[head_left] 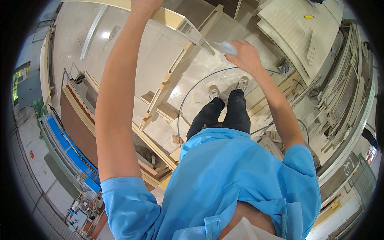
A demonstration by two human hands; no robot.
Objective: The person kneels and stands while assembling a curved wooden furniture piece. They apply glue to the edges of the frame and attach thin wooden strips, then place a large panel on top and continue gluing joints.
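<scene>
My right hand (247, 57) is closed around a small translucent plastic squeeze bottle (228, 48). Its thin tip points left, close to the hollow, ribbed end of a long cream board (167, 18); whether they touch I cannot tell. My left arm reaches up to the far edge of the view, where my left hand (145, 5) is at the board. The picture's upper edge cuts off its fingers. Under the board's end runs a notched wooden support rail (166, 85).
At far right lies a stack of wide cream panels (298, 34) with a yellow object (308, 17) on top. Long strips and offcuts (348, 88) are heaped further right. A dark hose (192, 89) curves across the floor by my feet. Brown boards (78, 124) stand left.
</scene>
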